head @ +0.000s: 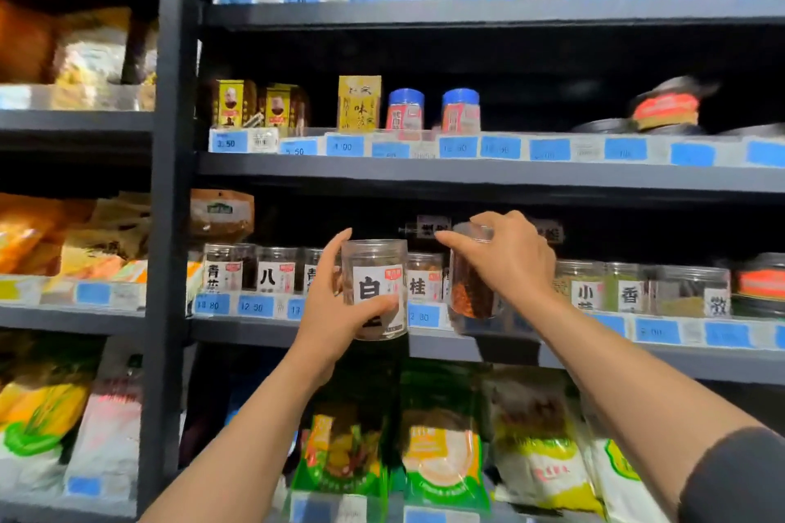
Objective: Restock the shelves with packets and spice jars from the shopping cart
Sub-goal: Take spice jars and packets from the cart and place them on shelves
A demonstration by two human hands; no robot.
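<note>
My left hand (340, 310) grips a clear spice jar with a white label (376, 289), upright in front of the jar shelf (446, 346). My right hand (509, 259) holds a second clear jar with red-brown spice (469, 293) from above, tilted slightly, just right of the first. Both jars hang at the front edge of the shelf row, before the labelled jars (272, 270) standing there. The shopping cart is out of view.
More clear jars (628, 289) line the same shelf to the right. Blue-lidded jars (405, 108) and yellow boxes stand on the shelf above, bottles on the top one. Bagged goods (441, 437) fill the shelf below. A dark upright post (168, 225) divides off the left bay of packets.
</note>
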